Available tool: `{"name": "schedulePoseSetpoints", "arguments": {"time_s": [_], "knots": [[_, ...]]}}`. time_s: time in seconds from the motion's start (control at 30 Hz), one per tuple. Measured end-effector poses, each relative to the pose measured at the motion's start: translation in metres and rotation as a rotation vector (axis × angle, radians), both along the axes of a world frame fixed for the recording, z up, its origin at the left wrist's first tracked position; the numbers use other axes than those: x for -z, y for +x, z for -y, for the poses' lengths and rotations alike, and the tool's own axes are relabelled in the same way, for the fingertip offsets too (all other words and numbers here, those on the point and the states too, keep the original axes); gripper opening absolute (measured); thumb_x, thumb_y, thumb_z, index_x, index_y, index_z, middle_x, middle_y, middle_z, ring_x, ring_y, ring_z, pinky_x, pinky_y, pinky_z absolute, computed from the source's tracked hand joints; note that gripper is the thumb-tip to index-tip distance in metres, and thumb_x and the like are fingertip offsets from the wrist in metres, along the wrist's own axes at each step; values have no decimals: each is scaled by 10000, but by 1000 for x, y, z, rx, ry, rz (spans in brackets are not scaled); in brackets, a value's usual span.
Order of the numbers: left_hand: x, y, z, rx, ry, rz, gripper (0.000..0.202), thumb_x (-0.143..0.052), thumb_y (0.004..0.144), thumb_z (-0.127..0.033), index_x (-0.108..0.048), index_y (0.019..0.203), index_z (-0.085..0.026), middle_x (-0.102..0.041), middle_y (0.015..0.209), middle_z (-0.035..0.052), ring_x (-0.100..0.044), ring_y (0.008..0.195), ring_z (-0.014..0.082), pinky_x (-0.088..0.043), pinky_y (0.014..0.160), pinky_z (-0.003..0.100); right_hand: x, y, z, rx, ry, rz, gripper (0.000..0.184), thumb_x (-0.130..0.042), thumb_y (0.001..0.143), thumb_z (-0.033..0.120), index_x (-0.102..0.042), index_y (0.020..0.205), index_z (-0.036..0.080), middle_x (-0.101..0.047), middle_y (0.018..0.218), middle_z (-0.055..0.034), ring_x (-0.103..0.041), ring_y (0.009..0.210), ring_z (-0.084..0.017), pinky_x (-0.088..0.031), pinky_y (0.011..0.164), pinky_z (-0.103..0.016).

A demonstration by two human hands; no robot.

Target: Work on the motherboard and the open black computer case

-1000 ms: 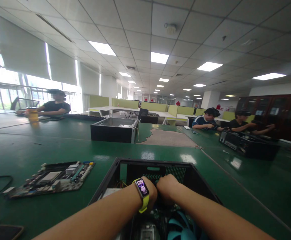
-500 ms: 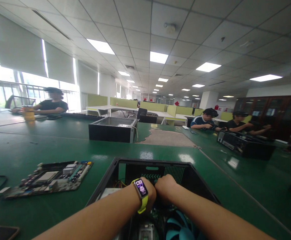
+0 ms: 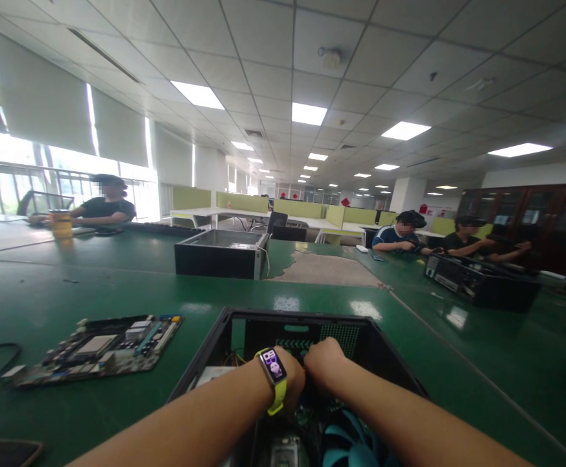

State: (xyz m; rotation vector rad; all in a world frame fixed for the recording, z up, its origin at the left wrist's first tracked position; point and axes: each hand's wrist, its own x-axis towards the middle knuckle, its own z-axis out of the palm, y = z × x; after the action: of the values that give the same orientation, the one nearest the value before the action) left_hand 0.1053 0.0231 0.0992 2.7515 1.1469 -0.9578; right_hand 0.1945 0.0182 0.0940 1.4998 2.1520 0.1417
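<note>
Your left hand [image 3: 290, 376] and right hand [image 3: 325, 363] are inside the open computer case [image 3: 263, 331];
Whether either grips anything, I cannot tell; that case sits at six o'clock on the table [image 3: 506, 350]; motherboard [image 3: 98, 350] at eight.

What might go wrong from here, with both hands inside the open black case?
The yellow-green watch strap near the left hand might snag the thin wires in the case. What the left hand and the right hand touch is hidden, so a slip might go unnoticed. The right forearm passes by the blue fan, so its blades might get knocked.
</note>
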Motion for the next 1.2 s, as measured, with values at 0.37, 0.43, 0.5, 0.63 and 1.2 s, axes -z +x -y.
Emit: {"name": "schedulePoseSetpoints", "arguments": {"time_s": [0.37,0.43,0.5,0.63,1.2], "knots": [[-7,0,6,37,-21,-50,671,-802,589,-384,-660,1182,-105,-697,1124,176,-661,1018,342,-534,887,419,-6,-3,4,53,11,13,354,-704,714,163,-691,1063,111,-685,1127,-172,-660,1009,-305,-556,808,-456],[-11,1,8,36,-24,-67,692,-804,594,-349,-634,1214,-95,-679,1157,181,-646,1052,355,-532,904,442,-4,-3,4,54,6,11,328,-691,725,150,-696,1050,105,-685,1119,-183,-664,999,-307,-561,793,-459],[-14,1,10,24,-14,-79,715,-808,594,-320,-608,1250,-119,-669,1174,172,-636,1071,364,-528,913,470,-2,-3,4,55,5,10,316,-682,736,151,-697,1048,102,-681,1123,-193,-664,998,-314,-564,781,-467],[-15,1,11,19,-15,-99,661,-804,610,-320,-634,1217,-120,-675,1158,169,-638,1067,370,-520,929,486,0,-3,4,55,13,6,330,-672,748,155,-688,1070,87,-675,1134,-199,-655,1020,-321,-565,790,-472],[-6,0,7,8,-4,-44,654,-815,576,-384,-679,1158,-119,-707,1095,183,-658,1005,378,-537,861,471,5,0,0,107,-6,34,421,-718,667,142,-683,1086,114,-684,1110,-196,-663,964,-363,-592,611,-508]]}}
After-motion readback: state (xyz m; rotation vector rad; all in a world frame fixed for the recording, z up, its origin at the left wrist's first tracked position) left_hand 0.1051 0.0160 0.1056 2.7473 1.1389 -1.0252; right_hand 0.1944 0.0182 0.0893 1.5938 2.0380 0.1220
